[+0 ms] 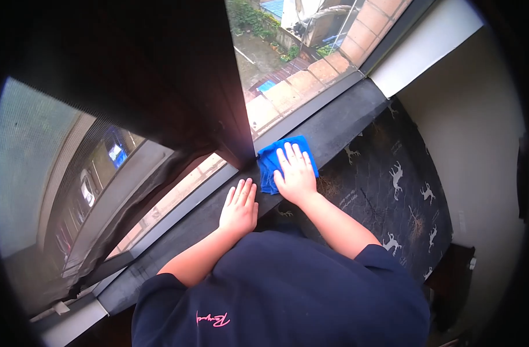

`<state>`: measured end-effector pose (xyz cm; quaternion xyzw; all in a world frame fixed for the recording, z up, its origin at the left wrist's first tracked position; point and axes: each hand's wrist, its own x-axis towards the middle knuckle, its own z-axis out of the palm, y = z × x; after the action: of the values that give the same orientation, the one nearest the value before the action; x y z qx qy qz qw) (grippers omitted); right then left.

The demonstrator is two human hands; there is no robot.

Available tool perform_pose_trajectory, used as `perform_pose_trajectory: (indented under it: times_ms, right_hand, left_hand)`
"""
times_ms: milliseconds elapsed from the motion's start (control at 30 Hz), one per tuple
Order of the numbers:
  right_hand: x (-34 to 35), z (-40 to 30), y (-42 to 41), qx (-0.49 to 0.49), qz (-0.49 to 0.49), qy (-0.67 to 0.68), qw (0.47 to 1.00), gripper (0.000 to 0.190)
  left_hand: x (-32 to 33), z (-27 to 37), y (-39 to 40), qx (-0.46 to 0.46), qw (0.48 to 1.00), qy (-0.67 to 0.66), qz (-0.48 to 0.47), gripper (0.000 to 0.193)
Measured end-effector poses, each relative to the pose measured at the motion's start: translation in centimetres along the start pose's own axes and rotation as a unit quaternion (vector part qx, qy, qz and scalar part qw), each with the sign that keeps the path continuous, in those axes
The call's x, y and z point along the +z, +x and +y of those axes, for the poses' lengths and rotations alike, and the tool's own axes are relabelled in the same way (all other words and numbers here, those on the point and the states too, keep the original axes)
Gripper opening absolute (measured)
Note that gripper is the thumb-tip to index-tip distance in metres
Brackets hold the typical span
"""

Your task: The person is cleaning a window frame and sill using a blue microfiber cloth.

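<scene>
A blue cloth (268, 167) lies spread on the dark window sill (346, 115), right of the dark curtain's lower end. My right hand (295, 173) rests flat on top of it, palm down, fingers a little apart and not wrapped around it. To the left, my left hand (240, 208) lies palm down on the same sill, holding nothing, its fingers slightly apart. Both palms are hidden from view.
A dark curtain (195, 86) hangs in front of the window at upper left. The grey window frame (307, 112) runs along the sill. Below the sill at right spreads a dark fabric with deer figures (372, 191). A pale wall (472, 152) stands at far right.
</scene>
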<state>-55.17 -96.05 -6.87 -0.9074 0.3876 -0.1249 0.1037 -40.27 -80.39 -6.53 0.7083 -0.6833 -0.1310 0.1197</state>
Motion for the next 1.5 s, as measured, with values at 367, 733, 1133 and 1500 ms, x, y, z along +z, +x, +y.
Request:
perform_pose_trajectory:
  times_ms: [367, 733, 1133, 1500]
  right_hand:
    - [-1.2, 0.2, -0.4, -0.083, -0.030, 0.089, 0.992, 0.057]
    - [-1.6, 4.7, 1.9, 0.032, 0.008, 0.022, 0.999, 0.058]
    - [-3.6, 11.5, 4.7, 0.044, -0.012, 0.007, 0.999, 0.058]
    - [-3.1, 8.7, 3.0, 0.010, -0.023, 0.093, 0.995, 0.056]
  left_hand:
    - [0.4, -0.5, -0.1, -0.017, 1.000, 0.003, 0.018, 0.053]
    - [-0.1, 0.2, 0.5, -0.015, 1.000, 0.008, -0.001, 0.055]
    - [1.3, 5.6, 10.4, 0.051, 0.997, -0.007, -0.048, 0.063]
    - [0.5, 5.7, 10.6, 0.028, 0.996, -0.011, -0.082, 0.062]
